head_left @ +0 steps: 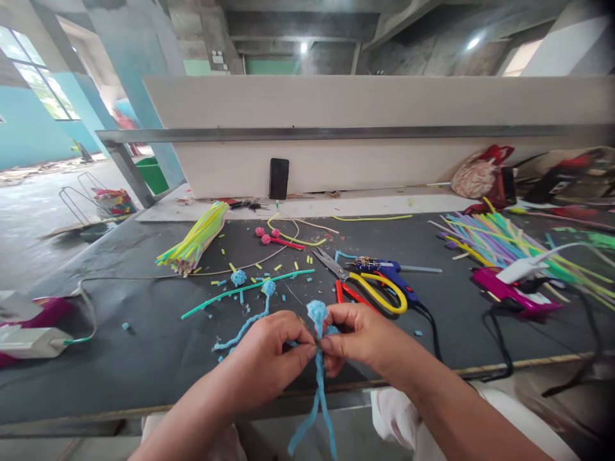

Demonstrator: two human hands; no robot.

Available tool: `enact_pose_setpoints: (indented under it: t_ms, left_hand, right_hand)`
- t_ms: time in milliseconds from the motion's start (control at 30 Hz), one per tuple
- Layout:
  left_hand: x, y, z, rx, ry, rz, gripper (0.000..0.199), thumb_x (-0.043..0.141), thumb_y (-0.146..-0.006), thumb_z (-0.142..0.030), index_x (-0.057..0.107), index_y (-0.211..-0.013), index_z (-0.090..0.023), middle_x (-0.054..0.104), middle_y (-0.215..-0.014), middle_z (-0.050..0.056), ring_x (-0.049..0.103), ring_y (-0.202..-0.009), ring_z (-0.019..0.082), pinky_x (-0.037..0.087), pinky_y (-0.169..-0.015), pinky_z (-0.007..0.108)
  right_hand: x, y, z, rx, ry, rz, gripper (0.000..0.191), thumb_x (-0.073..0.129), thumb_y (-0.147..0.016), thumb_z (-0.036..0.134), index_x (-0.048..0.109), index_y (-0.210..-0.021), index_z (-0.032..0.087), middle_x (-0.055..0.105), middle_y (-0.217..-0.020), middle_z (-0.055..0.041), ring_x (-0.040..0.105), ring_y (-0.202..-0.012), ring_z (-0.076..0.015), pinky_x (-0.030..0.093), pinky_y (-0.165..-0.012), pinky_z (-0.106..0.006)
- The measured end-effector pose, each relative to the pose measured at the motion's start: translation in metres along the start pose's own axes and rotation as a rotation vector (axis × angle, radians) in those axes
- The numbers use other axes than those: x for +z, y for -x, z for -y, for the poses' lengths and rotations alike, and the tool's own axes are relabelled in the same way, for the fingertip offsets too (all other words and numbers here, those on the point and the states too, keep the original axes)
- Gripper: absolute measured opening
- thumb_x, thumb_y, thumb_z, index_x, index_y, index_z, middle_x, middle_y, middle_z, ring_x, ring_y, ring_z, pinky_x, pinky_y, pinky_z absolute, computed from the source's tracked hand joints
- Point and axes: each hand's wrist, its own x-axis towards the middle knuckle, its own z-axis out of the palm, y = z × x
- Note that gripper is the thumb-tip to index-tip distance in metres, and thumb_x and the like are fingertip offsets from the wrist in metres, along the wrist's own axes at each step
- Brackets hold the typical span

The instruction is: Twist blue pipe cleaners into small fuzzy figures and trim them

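A light blue pipe-cleaner flower (pixel 317 312) stands upright between my hands at the table's front edge, its two stem ends hanging apart below. My left hand (pixel 283 349) pinches the stem from the left with thumb and forefinger. From the right, my right hand (pixel 353 336) grips the stem just under the bobbly head; its lower fingers are partly hidden. Another blue pipe-cleaner piece (pixel 254 320) with a round head lies left of my hands. Beyond it are a small blue ball (pixel 237 277) and a teal pipe cleaner (pixel 245 291).
Scissors (pixel 379 288) with yellow and red handles lie by a blue glue gun (pixel 394 276). Pipe-cleaner bundles lie left (pixel 199 240) and right (pixel 509 240). Pink pieces (pixel 269 237), a phone (pixel 279 179) and a magenta power strip (pixel 514 294) are farther out. Cables cross the table.
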Motion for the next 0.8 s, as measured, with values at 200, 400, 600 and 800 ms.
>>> enact_pose_setpoints:
  t_ms: [200,400,600,800]
  left_hand:
    - [0.001,0.006,0.005,0.152,-0.09,-0.091,0.014,0.054,-0.079,-0.011,0.062,-0.069,-0.017,0.06,-0.069,0.001,0.055,-0.071,0.013,0.04,-0.064,0.022]
    - [0.011,0.012,0.009,0.175,-0.153,-0.271,0.02,0.051,-0.082,-0.013,0.055,-0.064,-0.017,0.054,-0.063,0.0,0.051,-0.062,0.011,0.038,-0.058,0.022]
    - [0.017,0.014,0.011,0.219,-0.156,-0.342,0.02,0.05,-0.084,-0.014,0.056,-0.066,-0.017,0.053,-0.061,0.0,0.05,-0.06,0.011,0.037,-0.056,0.021]
    - [0.018,0.013,0.013,0.197,-0.157,-0.334,0.019,0.049,-0.083,-0.012,0.056,-0.066,-0.017,0.053,-0.062,0.0,0.051,-0.062,0.012,0.037,-0.057,0.022]
  right_hand:
    - [0.0,-0.002,-0.005,-0.009,-0.088,0.094,0.022,0.076,-0.067,0.031,0.065,-0.074,0.013,0.063,-0.054,0.0014,0.061,-0.049,-0.0099,0.054,-0.052,-0.022]
    - [0.007,-0.003,-0.01,-0.069,-0.122,0.093,0.015,0.073,-0.068,0.026,0.063,-0.071,0.015,0.059,-0.051,0.0046,0.055,-0.04,-0.0077,0.05,-0.043,-0.02]
    - [0.005,-0.005,-0.011,-0.121,-0.035,0.085,0.009,0.07,-0.069,0.021,0.063,-0.068,0.015,0.059,-0.056,0.0042,0.055,-0.042,-0.0071,0.048,-0.042,-0.018]
    - [0.004,-0.004,-0.007,-0.102,0.021,0.029,0.009,0.064,-0.066,0.008,0.061,-0.068,0.017,0.06,-0.054,0.0058,0.055,-0.042,-0.0071,0.047,-0.044,-0.018]
